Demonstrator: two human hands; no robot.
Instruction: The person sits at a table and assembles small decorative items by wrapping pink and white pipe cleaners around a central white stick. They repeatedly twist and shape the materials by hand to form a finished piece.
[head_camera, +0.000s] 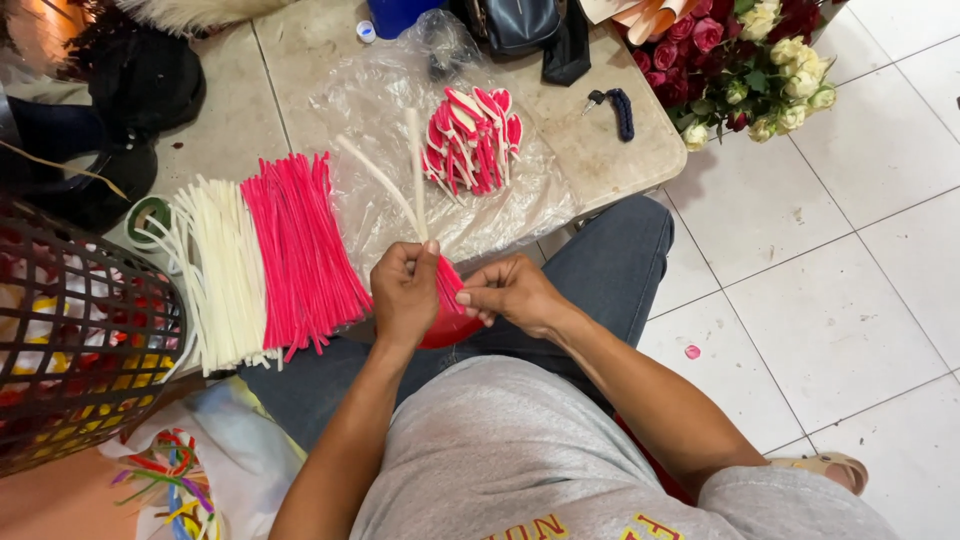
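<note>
While the person is sitting at the low desk (610, 150), both hands are working together over the lap. The left hand (405, 295) is closing its grip around a red-and-white bundle (447, 300), with two white stems (400, 180) rising from the top of that grip. The right hand (510, 292) is pinching the bundle's side, just beside the left, fingertips touching the red part. The step in hand appears to be assembling or binding a piece like the finished ones. Beyond the grip, on a clear plastic sheet (380, 90), a pile of red-and-white pieces (470, 138) is lying. To the left of the grip, pink stems (300, 250) and white stems (225, 270) are lying side by side. The next move would likely call for a firm hold by the left while the right is tightening or wrapping. Roses (745, 55) are standing well apart.
</note>
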